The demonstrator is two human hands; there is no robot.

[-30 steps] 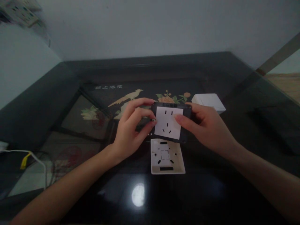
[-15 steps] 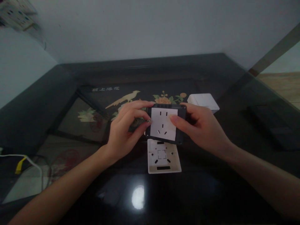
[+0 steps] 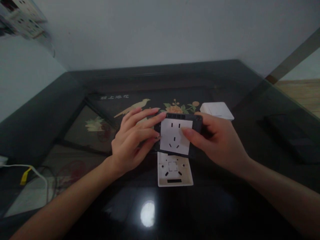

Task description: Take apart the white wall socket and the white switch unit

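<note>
Nearest the person, at six o'clock on the glossy black table (image 3: 225,213), lies a white cover plate (image 3: 174,169), flat, with slots and a square opening showing. Just above it, raised off the table, both hands hold a wall socket module (image 3: 177,135): a white five-hole socket face set in a dark frame, its face tilted toward the camera. The right hand (image 3: 220,141) grasps it from three o'clock, thumb pressed on the white face and fingers wrapped behind the frame's right edge. The left hand (image 3: 131,141) touches the frame's left edge at nine o'clock with loosely spread fingertips rather than a firm grip; whether it pinches anything small there cannot be told. The work in hand appears to be fitting at the frame's left side, and the next move likely calls for steady support from the right hand while the left fingers work precisely. Farther off, at one o'clock, a white switch box (image 3: 217,110) rests on the table.
</note>
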